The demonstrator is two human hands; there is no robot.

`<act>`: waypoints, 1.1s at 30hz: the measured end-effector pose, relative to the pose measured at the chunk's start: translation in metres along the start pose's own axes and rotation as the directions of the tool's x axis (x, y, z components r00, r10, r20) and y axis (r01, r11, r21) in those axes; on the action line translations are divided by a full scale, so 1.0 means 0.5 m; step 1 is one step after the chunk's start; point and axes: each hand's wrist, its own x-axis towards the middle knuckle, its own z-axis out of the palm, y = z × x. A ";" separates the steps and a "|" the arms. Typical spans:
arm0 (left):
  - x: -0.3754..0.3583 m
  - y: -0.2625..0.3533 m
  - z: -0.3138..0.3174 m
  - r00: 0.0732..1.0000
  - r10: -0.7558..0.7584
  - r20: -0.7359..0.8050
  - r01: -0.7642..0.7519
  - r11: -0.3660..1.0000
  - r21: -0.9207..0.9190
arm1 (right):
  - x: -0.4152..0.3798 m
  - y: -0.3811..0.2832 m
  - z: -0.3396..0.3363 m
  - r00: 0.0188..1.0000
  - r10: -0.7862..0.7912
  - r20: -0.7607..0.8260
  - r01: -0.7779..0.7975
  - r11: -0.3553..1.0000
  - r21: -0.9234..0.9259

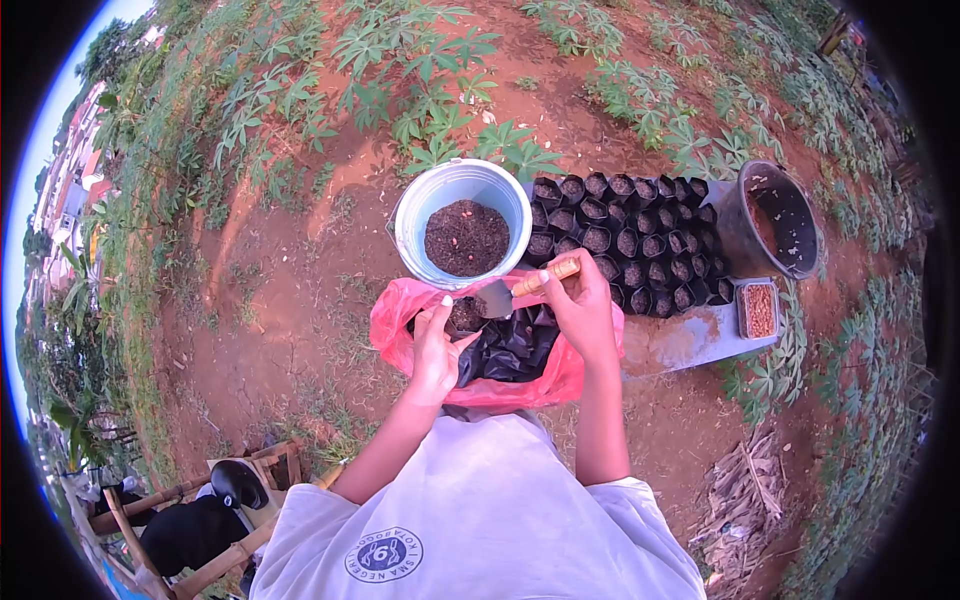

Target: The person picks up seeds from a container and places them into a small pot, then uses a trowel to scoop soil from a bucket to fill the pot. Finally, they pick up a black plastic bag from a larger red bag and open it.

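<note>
My right hand [577,300] is closed around the wooden handle of a small trowel [496,299], whose metal blade points left. The blade is at the mouth of a black polybag [466,316] with dark soil in it. Fingers of my left hand [436,345] grip this polybag at its left side. Both hands are above a pink plastic bag [395,320] that lies open and holds a pile of folded black polybags [515,348]. Just beyond stands a light-blue bucket [408,225] with dark soil and a few small reddish bits inside.
Rows of soil-filled polybags [627,243] stand on a grey board [672,345] to the right. A dark bucket [745,235] and a clear box of seeds [758,310] are at its right end. Leafy plants [430,90] grow beyond; a bamboo frame [225,548] is at lower left.
</note>
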 end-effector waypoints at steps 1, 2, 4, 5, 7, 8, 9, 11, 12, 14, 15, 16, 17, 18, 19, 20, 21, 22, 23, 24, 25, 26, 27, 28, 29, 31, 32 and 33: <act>0.001 -0.003 0.001 1.000 0.007 -0.001 -0.007 1.000 -0.002 | -0.007 -0.021 0.003 1.000 -0.004 -0.001 0.004 1.000 -0.003; 0.001 -0.005 0.002 1.000 0.008 0.002 -0.008 1.000 -0.005 | -0.015 -0.047 0.007 0.998 -0.043 0.035 0.046 0.995 -0.087; 0.001 -0.007 0.003 1.000 0.019 0.010 -0.019 1.000 -0.005 | -0.025 -0.078 0.012 0.991 -0.083 0.108 0.103 0.975 -0.199; 0.001 -0.007 0.004 1.000 0.021 0.009 -0.020 1.000 -0.010 | -0.029 -0.090 0.015 0.990 -0.083 0.112 0.105 0.974 -0.201; 0.000 -0.005 0.006 0.999 0.034 -0.022 -0.034 0.999 -0.005 | -0.035 -0.110 0.021 0.962 -0.220 0.160 0.260 0.918 -0.300; 0.001 -0.003 0.005 0.999 0.037 -0.025 -0.037 0.999 -0.011 | -0.037 -0.114 0.024 0.961 -0.221 0.167 0.263 0.916 -0.302; 0.001 0.000 0.004 0.999 0.040 -0.011 -0.040 0.999 -0.008 | -0.037 -0.117 0.027 0.961 -0.207 0.185 0.259 0.910 -0.325; 0.004 0.003 -0.001 0.999 0.045 0.000 -0.045 0.999 -0.018 | -0.037 -0.114 0.033 0.958 -0.192 0.214 0.260 0.898 -0.355; 0.008 0.004 -0.002 0.999 0.047 -0.002 -0.047 0.999 -0.017 | -0.034 -0.106 0.039 0.954 -0.202 0.222 0.271 0.899 -0.345; 0.013 0.007 -0.003 0.999 0.052 -0.006 -0.052 0.998 -0.029 | -0.033 -0.117 0.043 0.937 -0.260 0.235 0.334 0.866 -0.373; 0.012 0.013 -0.001 0.999 0.049 -0.015 -0.049 0.998 -0.032 | -0.032 -0.119 0.046 0.934 -0.260 0.245 0.339 0.862 -0.378; 0.013 0.017 -0.001 0.999 0.044 -0.024 -0.045 0.998 -0.035 | -0.031 -0.121 0.049 0.936 -0.285 0.208 0.344 0.866 -0.364; 0.016 0.020 -0.006 0.999 0.044 -0.028 -0.045 0.998 -0.047 | -0.029 -0.122 0.052 0.936 -0.308 0.171 0.350 0.869 -0.349; 0.021 0.024 -0.012 0.999 0.043 -0.019 -0.044 0.998 -0.048 | -0.029 -0.122 0.055 0.934 -0.306 0.184 0.353 0.866 -0.353; 0.025 0.028 -0.017 0.999 0.041 -0.009 -0.042 0.998 -0.048 | -0.028 -0.120 0.058 0.948 -0.293 0.127 0.319 0.888 -0.331; 0.028 0.033 -0.022 0.999 0.041 -0.005 -0.041 0.998 -0.057 | -0.026 -0.116 0.061 0.958 -0.278 0.069 0.285 0.908 -0.306; 0.034 0.037 -0.029 0.999 0.039 -0.009 -0.040 0.997 -0.067 | -0.022 -0.104 0.064 0.958 -0.275 0.078 0.286 0.906 -0.312; 0.042 0.039 -0.039 0.999 0.038 -0.008 -0.038 0.996 -0.078 | -0.016 -0.085 0.066 0.955 -0.295 0.034 0.292 0.911 -0.289; 0.050 0.043 -0.049 0.999 0.036 -0.006 -0.037 0.995 -0.088 | -0.010 -0.070 0.068 0.949 -0.314 -0.012 0.299 0.916 -0.266; 0.055 0.050 -0.056 0.999 0.045 0.015 -0.043 0.993 -0.110 | -0.005 -0.061 0.068 0.955 -0.297 -0.006 0.284 0.917 -0.280; 0.061 0.057 -0.063 0.999 0.041 0.012 -0.039 0.993 -0.115 | 0.002 -0.053 0.071 0.956 -0.294 -0.002 0.281 0.917 -0.285; 0.067 0.063 -0.068 0.999 0.040 -0.006 -0.040 0.992 -0.119 | 0.010 -0.045 0.075 0.952 -0.306 -0.002 0.288 0.896 -0.339; 0.072 0.071 -0.074 0.999 0.038 -0.024 -0.041 0.992 -0.121 | 0.017 -0.036 0.081 0.948 -0.319 -0.003 0.292 0.872 -0.393; 0.077 0.078 -0.081 0.999 0.048 -0.016 -0.050 0.991 -0.127 | 0.025 -0.023 0.090 0.949 -0.315 -0.004 0.287 0.871 -0.399; 0.083 0.086 -0.086 0.999 0.041 -0.015 -0.042 0.991 -0.130 | 0.034 -0.008 0.099 0.960 -0.279 -0.012 0.254 0.889 -0.380; 0.091 0.104 -0.096 0.998 0.020 -0.063 -0.027 0.992 -0.120 | 0.051 0.014 0.119 0.972 -0.233 -0.018 0.210 0.905 -0.369; 0.095 0.114 -0.101 0.995 0.015 -0.095 -0.026 0.992 -0.120 | 0.061 0.022 0.131 0.978 -0.208 0.004 0.194 0.905 -0.379; 0.101 0.117 -0.110 0.996 0.007 -0.094 -0.018 0.993 -0.121 | 0.072 0.033 0.143 0.982 -0.186 0.024 0.180 0.905 -0.386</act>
